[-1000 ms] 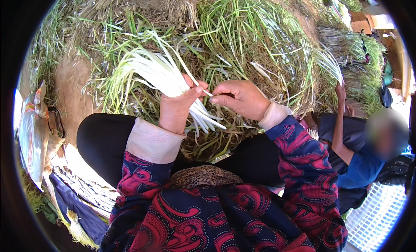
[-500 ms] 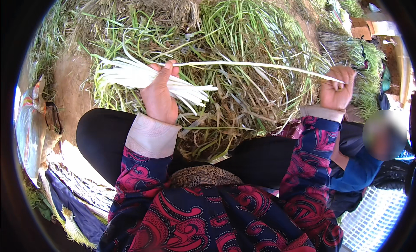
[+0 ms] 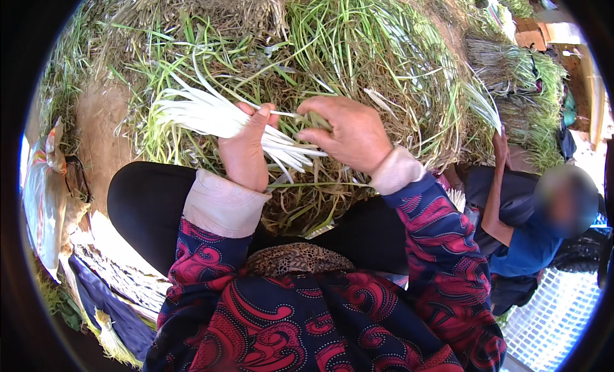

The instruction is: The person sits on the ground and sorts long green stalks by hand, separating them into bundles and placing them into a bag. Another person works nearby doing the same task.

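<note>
My left hand (image 3: 246, 145) is closed around a bunch of long white stalks (image 3: 195, 111), their cut-looking ends poking out to the right below the fingers. Between its thumb and forefinger it pinches a single stalk (image 3: 281, 113) that points right. Close by, my right hand (image 3: 348, 132) hovers at the tip of that stalk, its thumb and forefinger apart and curved around it. No grip on the stalk shows there. A heap of green, leafy stalks (image 3: 364, 46) with brown, dry bits lies beneath both hands.
A pale peeled strip (image 3: 379, 100) lies on the heap. At right a co-worker in a blue sleeve (image 3: 527, 244) reaches a hand (image 3: 501, 148) to some stalks. More green bundles (image 3: 540, 110) lie beyond. A plastic bag (image 3: 45, 205) stands left, and a white grid-patterned sack (image 3: 553, 324) lower right.
My right hand has come back left from far out, and the long white strand stretched between my hands is gone from it. My left hand keeps the bunch, shifted slightly right.
</note>
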